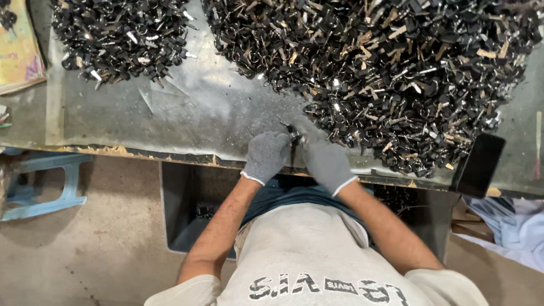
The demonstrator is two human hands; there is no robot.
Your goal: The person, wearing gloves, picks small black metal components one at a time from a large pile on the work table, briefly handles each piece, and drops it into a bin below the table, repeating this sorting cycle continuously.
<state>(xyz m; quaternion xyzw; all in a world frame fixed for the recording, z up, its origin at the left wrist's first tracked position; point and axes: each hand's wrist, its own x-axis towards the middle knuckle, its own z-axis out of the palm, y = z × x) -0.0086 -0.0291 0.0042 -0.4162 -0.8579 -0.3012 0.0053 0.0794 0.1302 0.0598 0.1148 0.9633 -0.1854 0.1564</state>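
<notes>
Both my hands wear grey knit gloves and meet at the near edge of a metal-topped table (pixel 187 113). My left hand (pixel 266 156) and my right hand (pixel 326 163) pinch one small black and metal part (pixel 293 137) between their fingertips. Just beyond my right hand spreads a large heap of similar black parts with metal rings and tan bits (pixel 385 73). A smaller heap of black parts (pixel 122 37) lies at the far left of the table.
A black phone (pixel 480 164) lies at the table's right front edge. Below the table stands a dark bin (pixel 181 221) holding a few parts. A pale blue stool (pixel 45 187) is at the left, cloth (pixel 510 226) at the right.
</notes>
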